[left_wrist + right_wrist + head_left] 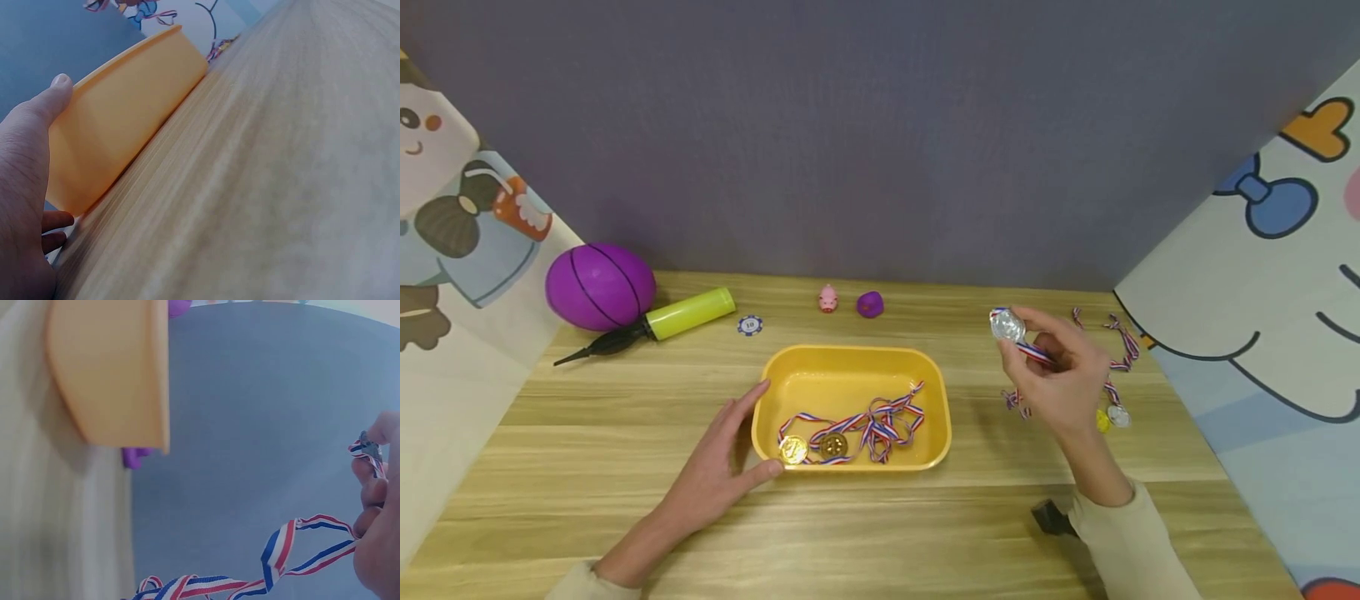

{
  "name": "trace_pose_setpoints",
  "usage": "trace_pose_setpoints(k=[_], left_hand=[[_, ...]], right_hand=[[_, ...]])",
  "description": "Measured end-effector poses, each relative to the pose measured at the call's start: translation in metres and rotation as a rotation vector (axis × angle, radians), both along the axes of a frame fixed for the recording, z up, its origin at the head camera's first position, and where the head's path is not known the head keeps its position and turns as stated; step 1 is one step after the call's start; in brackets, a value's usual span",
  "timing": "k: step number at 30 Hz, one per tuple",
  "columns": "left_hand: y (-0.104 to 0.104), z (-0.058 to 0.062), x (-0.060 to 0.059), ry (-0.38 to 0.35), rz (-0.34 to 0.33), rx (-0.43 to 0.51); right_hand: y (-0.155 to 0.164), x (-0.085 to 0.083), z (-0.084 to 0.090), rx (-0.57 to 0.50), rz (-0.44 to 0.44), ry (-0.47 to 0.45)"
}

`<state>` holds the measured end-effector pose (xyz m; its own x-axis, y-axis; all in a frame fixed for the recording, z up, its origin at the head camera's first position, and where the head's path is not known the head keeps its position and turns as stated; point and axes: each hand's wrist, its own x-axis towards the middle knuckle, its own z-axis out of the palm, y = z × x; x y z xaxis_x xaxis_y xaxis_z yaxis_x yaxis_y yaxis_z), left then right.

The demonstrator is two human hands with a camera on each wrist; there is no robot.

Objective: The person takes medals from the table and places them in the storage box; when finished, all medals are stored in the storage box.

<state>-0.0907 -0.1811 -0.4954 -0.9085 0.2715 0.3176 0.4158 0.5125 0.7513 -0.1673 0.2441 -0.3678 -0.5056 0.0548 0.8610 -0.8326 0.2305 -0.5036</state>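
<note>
A yellow plastic tray point(857, 354) lies on the table. Inside it are a gold medal point(793, 450), a darker bronze-toned medal point(833, 446) and tangled red-white-blue ribbons point(887, 425). My left hand point(718, 467) touches the tray's left end, thumb at the front rim and fingers spread along the left side. To the right of the tray, raised over the table, my right hand point(1060, 367) pinches a silver medal point(1007, 326) between thumb and fingers. Its striped ribbon point(281, 556) passes through the hand and hangs below in the right wrist view.
More medals, including a silver one point(1118, 416), lie with ribbons point(1126, 346) at the right. Along the back sit a purple ball point(601, 286), a yellow-green hand pump point(691, 314), a poker chip point(749, 325), a pink pig figure point(827, 298) and a small purple toy point(870, 305).
</note>
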Motion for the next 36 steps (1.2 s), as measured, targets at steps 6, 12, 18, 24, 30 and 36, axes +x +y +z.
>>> trace_pose_setpoints(k=[6, 12, 18, 24, 30, 36], left_hand=[[0.0, -0.001, 0.0, -0.012, 0.004, -0.002], [-0.001, -0.002, 0.0, -0.009, 0.009, -0.004], [-0.001, -0.002, 0.0, 0.002, 0.005, -0.002], [0.0, -0.001, -0.001, -0.003, 0.001, -0.002], [0.0, -0.001, 0.0, -0.003, 0.0, -0.006], [0.0, 0.0, 0.0, -0.002, 0.003, -0.012]], right_hand=[[-0.016, -0.001, 0.016, -0.056, 0.054, 0.05], [-0.038, -0.003, 0.032, -0.076, 0.126, 0.116], [-0.062, -0.001, 0.04, -0.058, 0.188, 0.158], [-0.083, 0.002, 0.034, -0.07, 0.291, 0.11], [-0.098, 0.005, 0.008, -0.004, 0.295, 0.01], [-0.107, 0.011, -0.016, 0.059, 0.275, -0.095]])
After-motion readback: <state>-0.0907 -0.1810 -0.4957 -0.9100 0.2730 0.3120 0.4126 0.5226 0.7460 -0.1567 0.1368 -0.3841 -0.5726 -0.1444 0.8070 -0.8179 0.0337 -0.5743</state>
